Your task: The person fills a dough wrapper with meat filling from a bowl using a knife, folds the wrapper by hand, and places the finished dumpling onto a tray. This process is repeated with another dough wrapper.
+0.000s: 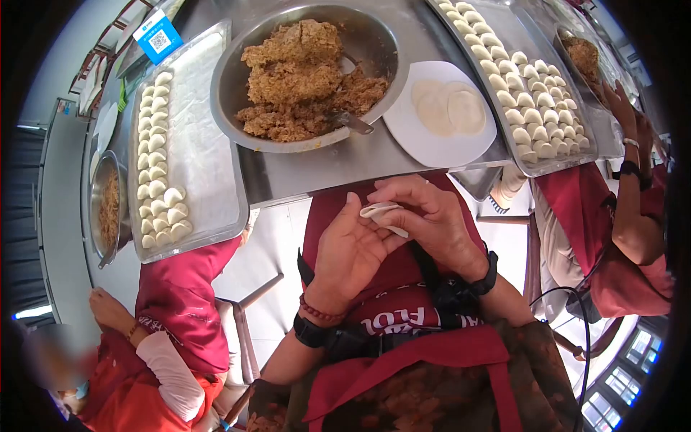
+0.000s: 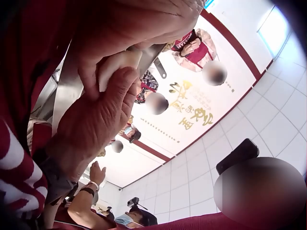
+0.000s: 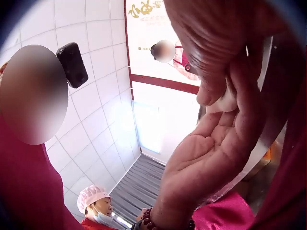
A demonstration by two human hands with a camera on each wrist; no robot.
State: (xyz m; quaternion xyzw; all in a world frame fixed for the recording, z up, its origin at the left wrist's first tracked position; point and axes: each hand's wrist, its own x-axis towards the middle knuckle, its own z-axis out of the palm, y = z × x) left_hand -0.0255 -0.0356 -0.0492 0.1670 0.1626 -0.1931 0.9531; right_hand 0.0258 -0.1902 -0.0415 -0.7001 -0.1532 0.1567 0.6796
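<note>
My right hand (image 1: 445,227) pinches a folded piece of pale dough (image 1: 381,211) between thumb and fingers, in front of the table edge. Palm up, my left hand (image 1: 349,248) lies beside it, its fingers extended under and against the dough and its thumb raised. In the left wrist view, the thumb of my right hand (image 2: 93,124) presses the dough (image 2: 115,67), below my left hand (image 2: 134,24). The right wrist view has the dough (image 3: 225,101) between my right hand (image 3: 211,43) and the fingers of my left hand (image 3: 206,148). Any filling inside is hidden.
A steel bowl (image 1: 224,108) of brown filling (image 1: 295,79) stands on the table, with a spoon handle (image 1: 353,122) inside. Right of it, a white plate (image 1: 432,155) carries round wrappers (image 1: 466,111). Trays of dumplings (image 1: 155,144) flank both sides. Other people sit left and right.
</note>
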